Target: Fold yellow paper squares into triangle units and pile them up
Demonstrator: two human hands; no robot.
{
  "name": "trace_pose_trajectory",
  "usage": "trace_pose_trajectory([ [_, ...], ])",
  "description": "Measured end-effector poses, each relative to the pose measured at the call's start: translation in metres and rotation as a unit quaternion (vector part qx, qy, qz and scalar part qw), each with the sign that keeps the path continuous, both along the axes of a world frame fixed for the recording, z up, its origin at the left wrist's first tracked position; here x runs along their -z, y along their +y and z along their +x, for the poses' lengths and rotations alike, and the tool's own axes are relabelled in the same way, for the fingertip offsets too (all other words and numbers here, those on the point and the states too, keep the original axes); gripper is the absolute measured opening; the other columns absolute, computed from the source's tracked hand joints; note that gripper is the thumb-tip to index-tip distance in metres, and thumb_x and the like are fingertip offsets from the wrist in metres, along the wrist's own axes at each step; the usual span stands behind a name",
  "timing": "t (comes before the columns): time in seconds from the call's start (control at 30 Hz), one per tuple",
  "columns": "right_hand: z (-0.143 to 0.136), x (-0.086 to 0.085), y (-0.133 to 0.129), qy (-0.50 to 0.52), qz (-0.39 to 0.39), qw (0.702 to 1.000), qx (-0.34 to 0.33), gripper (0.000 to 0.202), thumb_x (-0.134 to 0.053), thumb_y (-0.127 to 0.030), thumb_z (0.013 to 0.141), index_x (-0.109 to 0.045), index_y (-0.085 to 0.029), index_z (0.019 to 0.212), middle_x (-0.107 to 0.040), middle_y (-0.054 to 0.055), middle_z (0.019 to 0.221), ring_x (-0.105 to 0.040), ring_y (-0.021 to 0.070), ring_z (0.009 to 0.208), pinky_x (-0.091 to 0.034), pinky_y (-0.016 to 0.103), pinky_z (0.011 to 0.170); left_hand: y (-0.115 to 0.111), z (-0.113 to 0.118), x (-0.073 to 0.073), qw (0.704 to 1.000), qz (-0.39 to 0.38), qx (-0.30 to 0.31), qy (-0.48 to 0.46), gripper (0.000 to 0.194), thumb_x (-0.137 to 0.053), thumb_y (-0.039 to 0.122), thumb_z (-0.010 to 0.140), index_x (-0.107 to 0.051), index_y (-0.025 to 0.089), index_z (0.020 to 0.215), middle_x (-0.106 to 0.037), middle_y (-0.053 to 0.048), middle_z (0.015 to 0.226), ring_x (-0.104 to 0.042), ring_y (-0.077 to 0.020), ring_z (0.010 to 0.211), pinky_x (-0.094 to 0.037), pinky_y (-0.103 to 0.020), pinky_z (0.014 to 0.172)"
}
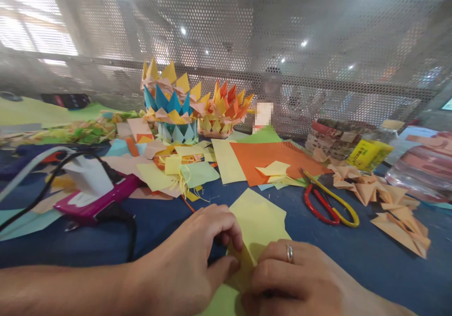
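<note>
A yellow sheet of paper (259, 217) lies on the blue table in front of me, partly covered by my hands. My left hand (208, 243) is curled, with thumb and forefinger pinching a folded piece of the yellow paper. From the right, my right hand (296, 278), with a ring on one finger, closes on the other side of that fold, its fingertips partly hidden. Red-and-yellow-handled scissors (330, 203) rest to the right, their blades over an orange sheet (271, 153). A small folded yellow paper piece (277, 170) sits on that sheet.
Folded paper crowns (174, 99) stand at the back. A magenta power strip (99, 196) with cables is at left, among paper scraps. Folded peach paper pieces (402, 231), a yellow-labelled bottle (372, 149) and a clear pink container (427, 165) are at right. A perforated metal panel (212, 38) rises behind.
</note>
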State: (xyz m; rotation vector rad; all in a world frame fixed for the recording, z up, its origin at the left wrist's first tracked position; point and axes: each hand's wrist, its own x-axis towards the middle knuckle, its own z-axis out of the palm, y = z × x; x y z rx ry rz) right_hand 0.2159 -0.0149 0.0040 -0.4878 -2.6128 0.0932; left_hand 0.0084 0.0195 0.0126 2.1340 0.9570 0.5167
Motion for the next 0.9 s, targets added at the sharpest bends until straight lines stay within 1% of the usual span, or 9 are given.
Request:
trace_pose_trajectory([
  [0.17, 0.003, 0.006, 0.002, -0.011, 0.002, 1.000, 0.004, 0.015, -0.050, -0.022, 0.098, -0.064, -0.020, 0.096, -0.069, -0.002, 0.084, -0.056, 0.0115, 0.073, -0.041, 0.023, 0.058, 0.004, -0.002, -0.002, 1.000, 0.010, 0.016, -0.004, 0.022, -0.048, -0.002, 0.070, -0.050, 0.019, 0.079, -0.052, 0.001, 0.087, -0.050, -0.0160, 0.083, -0.041, -0.028, 0.074],
  [0.27, 0.003, 0.008, 0.004, -0.019, 0.017, 1.000, 0.009, 0.016, -0.048, -0.022, 0.099, -0.064, -0.020, 0.098, -0.069, -0.002, 0.082, -0.056, 0.0110, 0.071, -0.041, 0.023, 0.057, 0.004, -0.005, 0.001, 0.998, 0.057, 0.031, -0.019, 0.024, -0.047, -0.003, 0.071, -0.048, 0.019, 0.080, -0.051, 0.001, 0.086, -0.049, -0.0160, 0.083, -0.040, -0.027, 0.073],
  [0.37, 0.003, 0.005, 0.006, -0.061, 0.033, 0.997, 0.029, 0.019, -0.047, -0.025, 0.099, -0.066, -0.022, 0.097, -0.069, 0.000, 0.083, -0.058, 0.0106, 0.071, -0.044, 0.021, 0.061, 0.003, -0.007, 0.005, 0.983, 0.167, 0.075, -0.027, 0.023, -0.045, -0.004, 0.076, -0.048, 0.019, 0.078, -0.053, 0.001, 0.085, -0.048, -0.0153, 0.081, -0.037, -0.028, 0.075],
  [0.47, 0.004, -0.004, 0.008, -0.110, 0.047, 0.991, 0.052, 0.021, -0.048, -0.032, 0.098, -0.067, -0.023, 0.099, -0.069, 0.004, 0.089, -0.059, 0.0123, 0.078, -0.048, 0.022, 0.069, 0.003, -0.008, 0.009, 0.946, 0.296, 0.131, -0.011, 0.021, -0.046, 0.000, 0.083, -0.049, 0.018, 0.072, -0.060, 0.000, 0.086, -0.050, -0.0155, 0.078, -0.036, -0.030, 0.074],
  [0.53, 0.004, -0.011, 0.010, -0.115, 0.057, 0.990, 0.065, 0.022, -0.048, -0.033, 0.098, -0.068, -0.023, 0.100, -0.069, 0.005, 0.092, -0.059, 0.0132, 0.083, -0.049, 0.023, 0.074, 0.003, -0.007, 0.012, 0.923, 0.356, 0.145, -0.008, 0.023, -0.046, 0.006, 0.089, -0.050, 0.018, 0.069, -0.065, 0.000, 0.085, -0.051, -0.0157, 0.076, -0.035, -0.031, 0.072],
  [0.6, 0.005, -0.017, 0.010, -0.119, 0.064, 0.988, 0.073, 0.023, -0.047, -0.033, 0.098, -0.067, -0.024, 0.101, -0.069, 0.006, 0.094, -0.060, 0.0137, 0.086, -0.049, 0.024, 0.077, 0.003, -0.006, 0.014, 0.907, 0.398, 0.139, -0.013, 0.028, -0.042, 0.008, 0.093, -0.054, 0.017, 0.069, -0.066, 0.000, 0.079, -0.053, -0.0153, 0.072, -0.037, -0.031, 0.069],
  [0.73, 0.005, -0.023, 0.007, -0.125, 0.068, 0.986, 0.088, 0.022, -0.046, -0.028, 0.099, -0.067, -0.024, 0.102, -0.069, 0.006, 0.097, -0.059, 0.0142, 0.092, -0.049, 0.026, 0.082, -0.001, -0.006, 0.013, 0.905, 0.404, 0.128, 0.047, 0.035, -0.036, 0.008, 0.095, -0.060, 0.016, 0.071, -0.063, -0.002, 0.067, -0.055, -0.0146, 0.063, -0.041, -0.028, 0.061],
  [0.8, 0.005, -0.024, 0.006, -0.112, 0.063, 0.987, 0.099, 0.024, -0.043, -0.023, 0.100, -0.067, -0.024, 0.103, -0.069, 0.005, 0.097, -0.058, 0.0142, 0.097, -0.048, 0.027, 0.086, -0.003, -0.006, 0.015, 0.911, 0.386, 0.130, 0.068, 0.037, -0.034, 0.009, 0.096, -0.061, 0.016, 0.073, -0.064, -0.004, 0.070, -0.057, -0.0149, 0.066, -0.044, -0.027, 0.063],
  [0.9, 0.005, -0.026, 0.007, -0.074, 0.051, 0.990, 0.106, 0.029, -0.037, -0.017, 0.101, -0.066, -0.023, 0.103, -0.069, 0.003, 0.099, -0.057, 0.0127, 0.101, -0.045, 0.027, 0.091, -0.006, -0.008, 0.026, 0.907, 0.392, 0.154, 0.031, 0.035, -0.032, 0.013, 0.099, -0.061, 0.017, 0.079, -0.065, -0.002, 0.073, -0.058, -0.0140, 0.067, -0.046, -0.025, 0.066],
])
